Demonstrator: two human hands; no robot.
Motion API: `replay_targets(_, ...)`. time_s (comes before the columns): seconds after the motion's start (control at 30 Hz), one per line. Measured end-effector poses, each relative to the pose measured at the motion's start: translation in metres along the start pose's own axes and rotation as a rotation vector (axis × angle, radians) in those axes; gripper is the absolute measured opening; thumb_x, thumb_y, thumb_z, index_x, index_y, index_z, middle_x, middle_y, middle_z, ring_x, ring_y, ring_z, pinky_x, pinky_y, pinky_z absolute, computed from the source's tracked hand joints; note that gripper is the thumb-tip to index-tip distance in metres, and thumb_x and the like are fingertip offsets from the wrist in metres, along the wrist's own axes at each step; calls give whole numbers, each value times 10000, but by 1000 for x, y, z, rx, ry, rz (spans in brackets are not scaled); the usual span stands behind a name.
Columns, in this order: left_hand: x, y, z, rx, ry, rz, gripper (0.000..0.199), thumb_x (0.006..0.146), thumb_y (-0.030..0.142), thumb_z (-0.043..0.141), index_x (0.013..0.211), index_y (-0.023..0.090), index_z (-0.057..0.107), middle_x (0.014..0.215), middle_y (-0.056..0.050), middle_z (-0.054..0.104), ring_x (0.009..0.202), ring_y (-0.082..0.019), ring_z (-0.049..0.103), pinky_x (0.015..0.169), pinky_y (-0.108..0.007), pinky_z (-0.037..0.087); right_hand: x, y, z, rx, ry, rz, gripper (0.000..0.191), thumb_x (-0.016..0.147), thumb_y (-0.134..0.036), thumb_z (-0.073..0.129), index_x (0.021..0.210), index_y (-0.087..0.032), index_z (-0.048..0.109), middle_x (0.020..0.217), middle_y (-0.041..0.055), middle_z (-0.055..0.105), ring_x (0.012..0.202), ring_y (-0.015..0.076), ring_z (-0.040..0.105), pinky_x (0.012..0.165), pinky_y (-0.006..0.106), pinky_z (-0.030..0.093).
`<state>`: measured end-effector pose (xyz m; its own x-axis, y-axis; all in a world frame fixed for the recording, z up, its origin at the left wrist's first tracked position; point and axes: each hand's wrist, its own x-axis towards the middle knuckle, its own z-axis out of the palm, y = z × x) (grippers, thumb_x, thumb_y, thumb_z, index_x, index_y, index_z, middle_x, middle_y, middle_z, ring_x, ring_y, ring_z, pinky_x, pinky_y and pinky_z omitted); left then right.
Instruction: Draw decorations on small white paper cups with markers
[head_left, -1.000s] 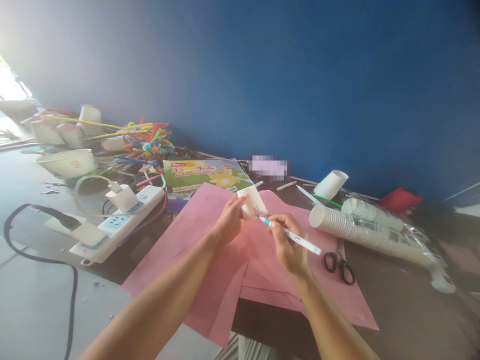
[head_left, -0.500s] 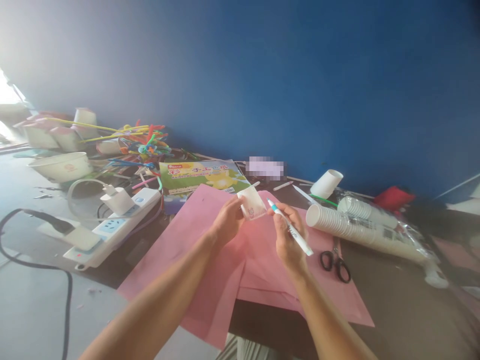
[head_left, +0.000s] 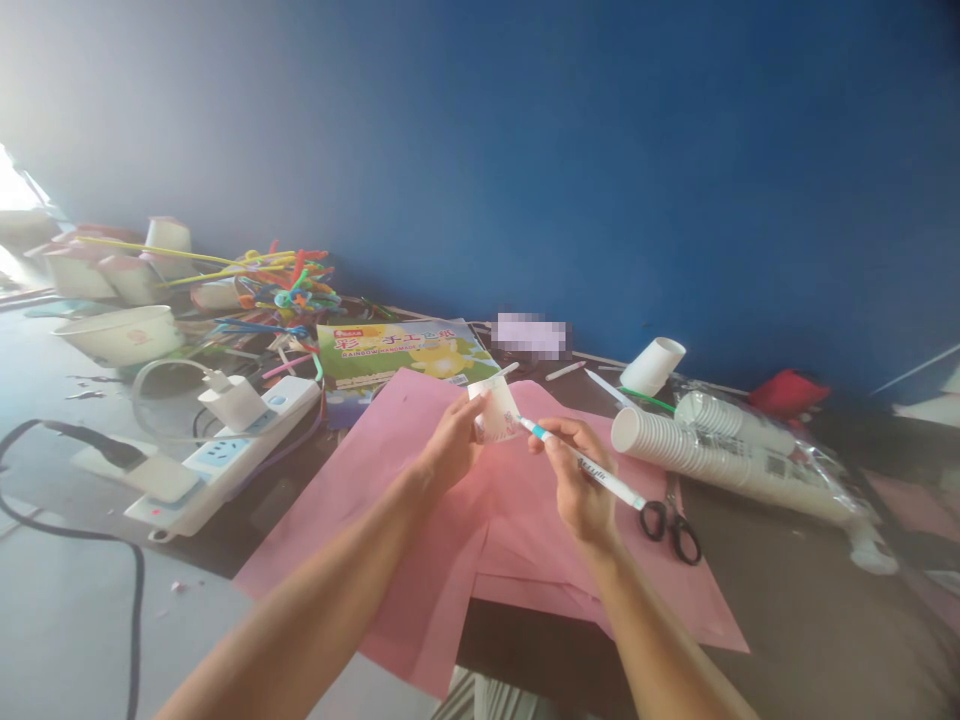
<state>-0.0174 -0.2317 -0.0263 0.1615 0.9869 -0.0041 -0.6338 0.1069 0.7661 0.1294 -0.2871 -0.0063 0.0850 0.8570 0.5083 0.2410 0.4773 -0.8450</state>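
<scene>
My left hand (head_left: 455,440) is closed on a small white paper cup (head_left: 495,408) that lies tilted over the pink paper (head_left: 420,560). Faint drawn marks show on the cup's side. Between the fingers of my right hand (head_left: 581,475) is a white marker (head_left: 600,472) with a blue band. Its tip is at the right side of the cup, by the marks; whether it touches cannot be told. Black-handled scissors (head_left: 671,530) lie on the pink paper, right of my right hand.
A stack of paper cups (head_left: 720,465) in plastic and an upturned cup (head_left: 654,366) stand at right. Behind is a colored paper pack (head_left: 405,360). A power strip (head_left: 225,455), pipe cleaners (head_left: 292,280) and a white bowl (head_left: 120,335) are at left.
The marker has moved left and its tip is now close to the marks on the cup. The cup has turned in my left hand, and its marks now face further right.
</scene>
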Motion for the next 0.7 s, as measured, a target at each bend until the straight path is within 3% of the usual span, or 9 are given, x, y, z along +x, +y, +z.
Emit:
replay_targets(0.2, -2, 2, 2, 35, 12, 2, 277, 757, 392, 679, 923, 173, 641, 729, 5, 611, 634, -113, 567, 612, -232, 425, -3, 3, 0, -73, -45, -38, 146, 867, -290, 518, 877, -189, 625, 688, 1, 659, 510, 114, 558, 507, 240, 469)
replay_targets(0.7, -5, 5, 4, 46, 0, 20, 241, 744, 364, 683, 884, 179, 617, 684, 20, 566, 590, -100, 532, 577, -224, 395, -1, 2, 1, -196, -67, -70, 138, 840, -269, 503, 840, -187, 615, 659, 2, 648, 491, 118, 540, 470, 237, 434)
